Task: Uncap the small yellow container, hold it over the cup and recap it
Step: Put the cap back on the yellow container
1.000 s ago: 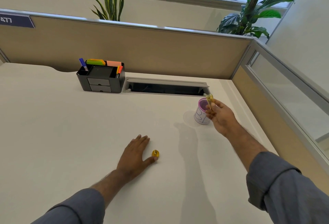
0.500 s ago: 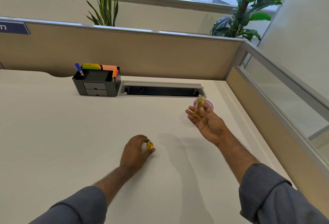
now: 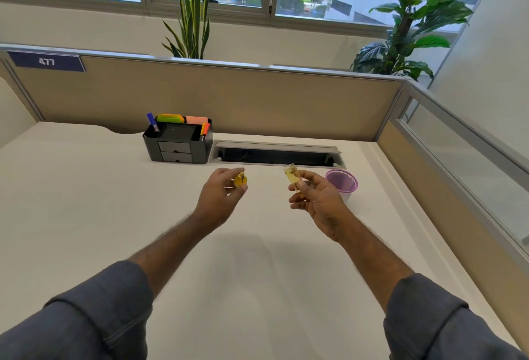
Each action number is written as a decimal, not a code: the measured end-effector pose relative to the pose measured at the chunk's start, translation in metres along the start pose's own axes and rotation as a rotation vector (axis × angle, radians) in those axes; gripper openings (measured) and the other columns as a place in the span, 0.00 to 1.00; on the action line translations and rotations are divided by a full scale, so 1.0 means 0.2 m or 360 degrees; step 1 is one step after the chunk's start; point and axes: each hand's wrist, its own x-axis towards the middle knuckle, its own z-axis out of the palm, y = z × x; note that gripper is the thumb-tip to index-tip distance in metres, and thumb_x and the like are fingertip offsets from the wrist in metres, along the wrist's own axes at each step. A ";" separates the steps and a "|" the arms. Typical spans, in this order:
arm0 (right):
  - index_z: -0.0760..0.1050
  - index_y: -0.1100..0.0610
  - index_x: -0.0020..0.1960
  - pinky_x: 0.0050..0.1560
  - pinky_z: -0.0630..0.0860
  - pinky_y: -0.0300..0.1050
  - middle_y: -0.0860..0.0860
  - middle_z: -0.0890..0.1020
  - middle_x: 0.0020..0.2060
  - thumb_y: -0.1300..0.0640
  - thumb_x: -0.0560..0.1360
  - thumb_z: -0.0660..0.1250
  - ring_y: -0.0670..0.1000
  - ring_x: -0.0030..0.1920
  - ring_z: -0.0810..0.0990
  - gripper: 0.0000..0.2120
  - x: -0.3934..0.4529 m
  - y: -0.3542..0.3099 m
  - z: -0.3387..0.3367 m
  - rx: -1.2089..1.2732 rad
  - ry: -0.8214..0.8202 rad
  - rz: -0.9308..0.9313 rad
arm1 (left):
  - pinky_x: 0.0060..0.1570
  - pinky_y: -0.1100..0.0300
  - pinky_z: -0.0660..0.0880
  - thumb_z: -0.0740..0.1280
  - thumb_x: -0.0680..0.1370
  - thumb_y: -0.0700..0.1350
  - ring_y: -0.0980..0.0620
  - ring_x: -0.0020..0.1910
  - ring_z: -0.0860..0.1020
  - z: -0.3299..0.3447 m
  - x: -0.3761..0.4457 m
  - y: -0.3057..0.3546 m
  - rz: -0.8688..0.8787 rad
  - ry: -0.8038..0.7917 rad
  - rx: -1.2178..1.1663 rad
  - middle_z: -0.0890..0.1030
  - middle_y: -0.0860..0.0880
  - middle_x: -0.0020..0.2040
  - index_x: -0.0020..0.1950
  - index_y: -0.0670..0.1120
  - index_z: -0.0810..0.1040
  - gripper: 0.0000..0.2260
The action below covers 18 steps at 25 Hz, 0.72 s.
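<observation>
The white worktop (image 3: 86, 202) fills the lower and middle frame, bare across its left half and near edge, bounded by a tan partition (image 3: 229, 102) along the back and right. A black organizer (image 3: 179, 145) sits at upper centre, well apart from both hands. The purple cup (image 3: 343, 183) stands right of centre, just beside the right hand (image 3: 317, 202), whose fingers grasp the uncapped yellow container (image 3: 292, 177) upright. Left of it, apart, the left hand (image 3: 220, 196) pinches the yellow cap (image 3: 240, 180).

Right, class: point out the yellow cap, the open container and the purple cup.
yellow cap (image 3: 240, 180), head view, on its side face.
open container (image 3: 292, 178), head view, on its body.
purple cup (image 3: 343, 183), head view, on its mesh wall.
</observation>
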 end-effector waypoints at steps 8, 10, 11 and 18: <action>0.78 0.56 0.57 0.39 0.81 0.44 0.57 0.82 0.44 0.60 0.78 0.65 0.52 0.37 0.80 0.09 0.00 -0.04 0.26 -0.0348 -0.0029 -0.0252 | 0.46 0.62 0.81 0.76 0.71 0.40 0.51 0.45 0.84 -0.17 -0.02 0.03 -0.0328 0.0062 -0.0610 0.86 0.46 0.44 0.50 0.47 0.84 0.09; 0.79 0.55 0.57 0.39 0.81 0.43 0.55 0.82 0.43 0.60 0.78 0.65 0.51 0.37 0.80 0.09 0.00 -0.06 0.31 -0.0401 -0.0059 -0.0301 | 0.48 0.59 0.81 0.70 0.75 0.40 0.48 0.46 0.84 -0.21 -0.03 0.03 -0.0352 -0.0019 -0.0735 0.87 0.46 0.44 0.51 0.48 0.84 0.07; 0.79 0.55 0.56 0.39 0.81 0.43 0.54 0.82 0.43 0.60 0.78 0.65 0.51 0.37 0.80 0.09 0.00 -0.06 0.33 -0.0422 -0.0074 -0.0316 | 0.49 0.57 0.82 0.67 0.77 0.40 0.47 0.46 0.84 -0.22 -0.04 0.03 -0.0364 -0.0056 -0.0769 0.86 0.45 0.44 0.53 0.48 0.84 0.08; 0.79 0.56 0.57 0.38 0.80 0.42 0.54 0.81 0.43 0.60 0.78 0.65 0.51 0.38 0.79 0.09 -0.01 -0.08 0.43 -0.0514 -0.0185 -0.0348 | 0.46 0.56 0.82 0.72 0.75 0.40 0.46 0.43 0.85 -0.31 -0.07 0.04 -0.0317 -0.0131 -0.0718 0.85 0.41 0.47 0.55 0.44 0.80 0.09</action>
